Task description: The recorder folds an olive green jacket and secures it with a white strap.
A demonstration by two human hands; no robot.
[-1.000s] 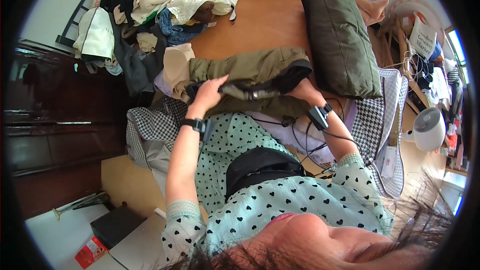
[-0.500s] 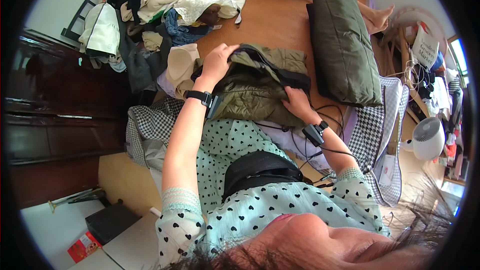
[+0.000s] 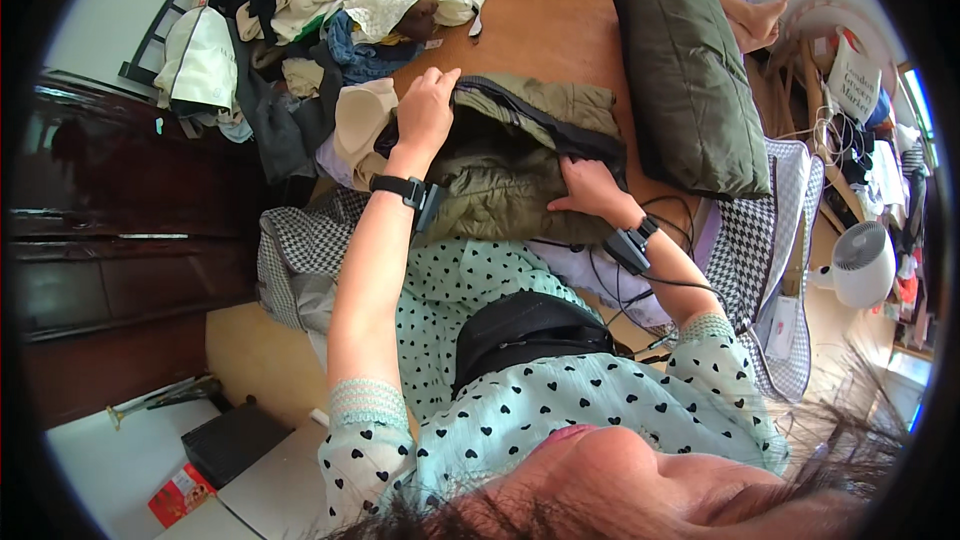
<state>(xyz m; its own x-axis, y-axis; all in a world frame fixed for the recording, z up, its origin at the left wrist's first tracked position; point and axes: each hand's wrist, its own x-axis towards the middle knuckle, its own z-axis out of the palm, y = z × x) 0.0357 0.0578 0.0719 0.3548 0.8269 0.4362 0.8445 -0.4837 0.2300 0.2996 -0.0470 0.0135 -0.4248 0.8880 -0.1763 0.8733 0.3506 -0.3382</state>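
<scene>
An olive quilted jacket [image 3: 480, 200], folded into a bundle, lies in front of me at the near edge of the bed. My left hand [image 3: 428, 110] is closed on the upper left of its dark-lined edge and holds it raised, so a dark gap shows between the layers. At the right side of the same jacket, my right hand [image 3: 595, 188] grips its front layer, the fingertips partly hidden at the gap and the thumb over the quilting. A beige bra [image 3: 364, 120] lies just left of my left hand.
A rolled, dark olive padded bundle [image 3: 690, 80] lies to the right, near another person's bare foot [image 3: 768, 20]. Piled clothes [image 3: 340, 0] cover the bed's far left. A houndstooth fabric bag [image 3: 740, 250] spreads along the near edge. Black cables [image 3: 680, 225] run by my right wrist.
My left hand has lifted the jacket's edge up and away, and the gap between the layers is wider. My right hand has shifted slightly upward along the jacket's right side.
</scene>
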